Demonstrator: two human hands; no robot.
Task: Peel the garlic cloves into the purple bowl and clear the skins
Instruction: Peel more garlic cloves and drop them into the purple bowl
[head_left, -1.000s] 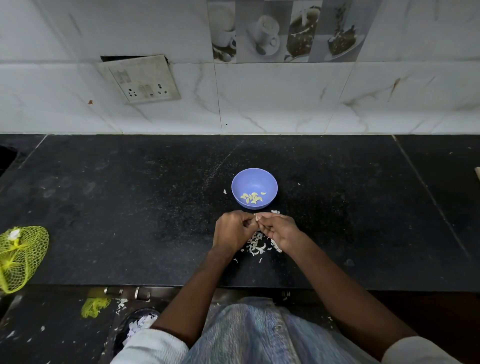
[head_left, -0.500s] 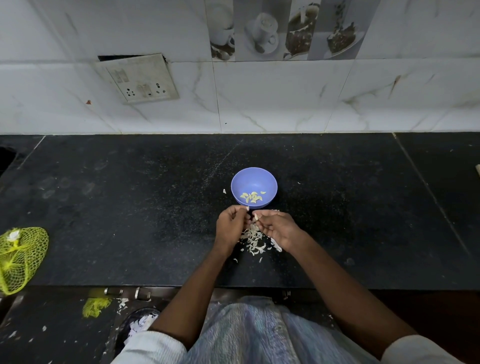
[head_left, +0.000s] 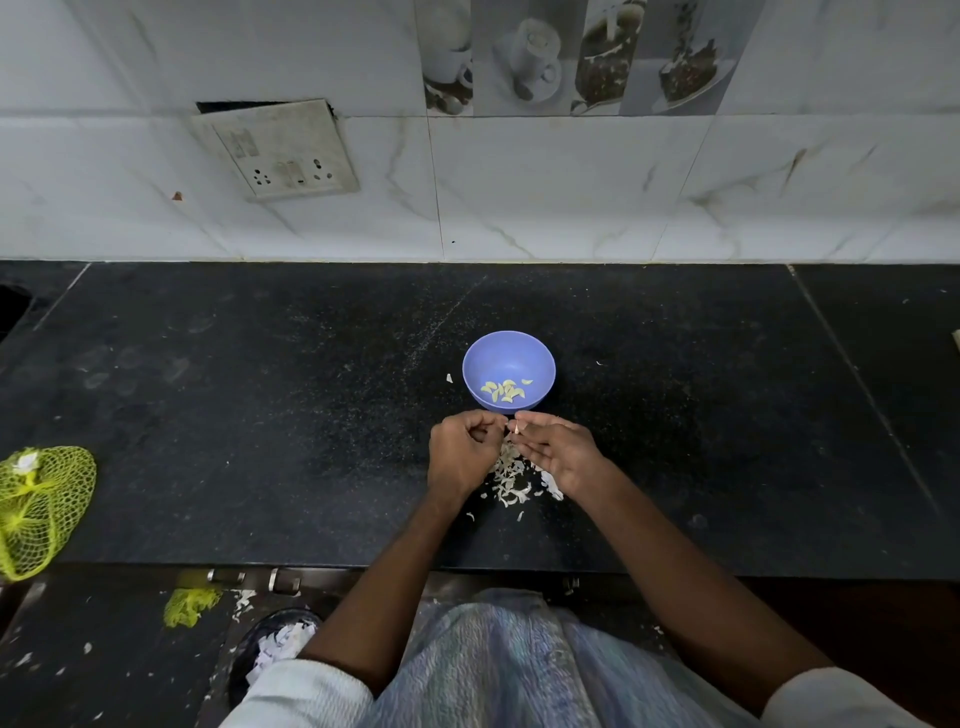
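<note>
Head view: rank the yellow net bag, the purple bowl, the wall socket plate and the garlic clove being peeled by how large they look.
1. Wall socket plate
2. Yellow net bag, partly cut off at the frame edge, so its place against the plate is unsure
3. Purple bowl
4. Garlic clove, a sliver between the fingertips

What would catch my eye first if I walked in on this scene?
Likely the purple bowl in the middle of the black counter, with peeled garlic cloves in it. Just in front of it, the left hand and right hand meet over a heap of pale skins, pinching a small clove. A yellow net bag lies at the counter's far left.
</note>
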